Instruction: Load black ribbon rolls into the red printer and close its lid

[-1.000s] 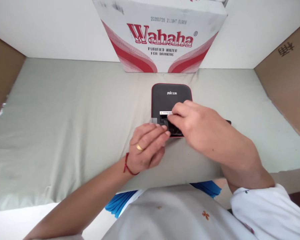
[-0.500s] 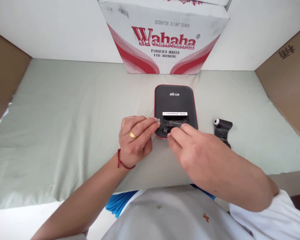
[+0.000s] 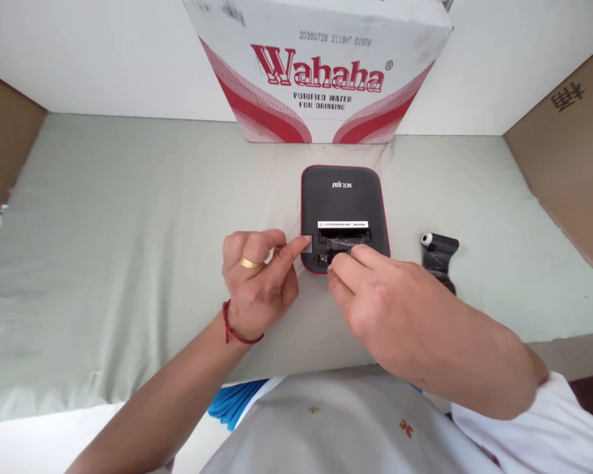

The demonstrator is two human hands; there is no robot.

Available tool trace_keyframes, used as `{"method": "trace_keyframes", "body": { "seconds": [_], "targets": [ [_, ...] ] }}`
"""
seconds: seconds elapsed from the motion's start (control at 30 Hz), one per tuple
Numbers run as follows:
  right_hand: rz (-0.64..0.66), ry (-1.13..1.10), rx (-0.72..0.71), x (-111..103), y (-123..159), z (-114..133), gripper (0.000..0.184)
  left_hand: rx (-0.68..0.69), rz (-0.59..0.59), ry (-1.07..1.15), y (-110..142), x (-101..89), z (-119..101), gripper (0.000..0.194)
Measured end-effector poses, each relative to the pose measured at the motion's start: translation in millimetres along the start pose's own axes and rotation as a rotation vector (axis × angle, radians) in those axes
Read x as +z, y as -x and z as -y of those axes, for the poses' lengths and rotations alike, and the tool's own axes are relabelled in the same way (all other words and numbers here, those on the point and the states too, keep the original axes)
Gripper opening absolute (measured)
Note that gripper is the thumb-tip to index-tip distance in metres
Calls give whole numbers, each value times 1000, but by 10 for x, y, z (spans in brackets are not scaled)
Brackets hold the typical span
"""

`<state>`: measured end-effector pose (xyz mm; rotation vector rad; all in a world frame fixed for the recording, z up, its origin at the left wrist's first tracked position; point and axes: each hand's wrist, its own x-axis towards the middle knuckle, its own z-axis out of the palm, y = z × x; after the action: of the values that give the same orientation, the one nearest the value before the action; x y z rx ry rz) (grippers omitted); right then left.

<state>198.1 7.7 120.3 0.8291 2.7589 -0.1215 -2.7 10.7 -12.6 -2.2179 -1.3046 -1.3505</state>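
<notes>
A black device with a red rim (image 3: 343, 197) lies flat on the pale cloth, its near end showing an open slot under a white warning label. My left hand (image 3: 257, 283), wearing a gold ring and a red wrist cord, pinches a small clear tab at the device's near left corner. My right hand (image 3: 375, 296) is closed in a pinch at the slot, fingertips on a small dark part inside it.
A black ribbon roll with a white core (image 3: 439, 253) lies to the right of the device. A white and red Wahaha carton (image 3: 321, 72) stands behind it. Brown cardboard walls (image 3: 568, 158) flank both sides. The pale cloth (image 3: 128, 230) covers the table.
My right hand has drawn back from over the device to its near end, uncovering the slot and the ribbon roll. My left hand has shifted left, still pinching the clear tab.
</notes>
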Motion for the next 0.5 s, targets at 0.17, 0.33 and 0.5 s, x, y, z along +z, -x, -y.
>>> {"method": "trace_keyframes", "body": {
  "seconds": [0.17,0.33,0.5],
  "targets": [
    [38,-25,-14,-20,1,-22,31,48,9,-6,-29,-5,22,43],
    [54,-20,-11,-34,-19,-25,29,20,78,-48,-208,-17,-25,30],
    [20,-36,11,-12,-3,-8,26,-35,105,-47,-275,27,-53,31]
  ]
}}
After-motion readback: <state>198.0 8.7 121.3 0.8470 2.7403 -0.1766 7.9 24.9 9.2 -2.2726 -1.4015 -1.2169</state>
